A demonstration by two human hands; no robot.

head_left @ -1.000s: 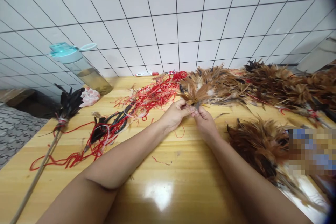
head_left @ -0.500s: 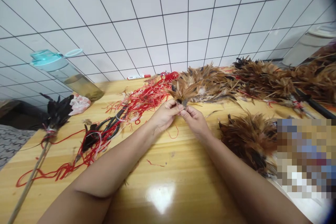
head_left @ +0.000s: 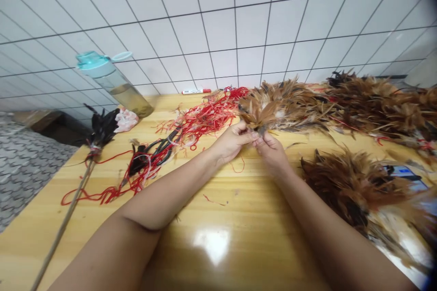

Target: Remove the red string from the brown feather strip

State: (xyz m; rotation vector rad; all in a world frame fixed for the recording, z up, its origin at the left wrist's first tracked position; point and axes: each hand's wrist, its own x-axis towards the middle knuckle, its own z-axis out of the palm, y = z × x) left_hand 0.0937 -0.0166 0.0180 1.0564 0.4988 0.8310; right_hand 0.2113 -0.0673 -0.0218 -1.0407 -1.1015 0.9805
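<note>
My left hand and my right hand meet over the middle of a yellow wooden table. Both pinch the quill end of a small bunch of brown feathers, which fans out away from me. The fingertips of the two hands touch each other. A short red thread lies on the table just under my left wrist.
A tangle of red string with black scissors lies to the left. A thin stick tipped with black feathers and a teal-capped bottle lie further left. Brown feather piles fill the right side; a red marker rests by the tiled wall.
My hands keep pinching the same feather bunch. The view has swung a little, so everything sits slightly to the right of where it was half a second ago.
</note>
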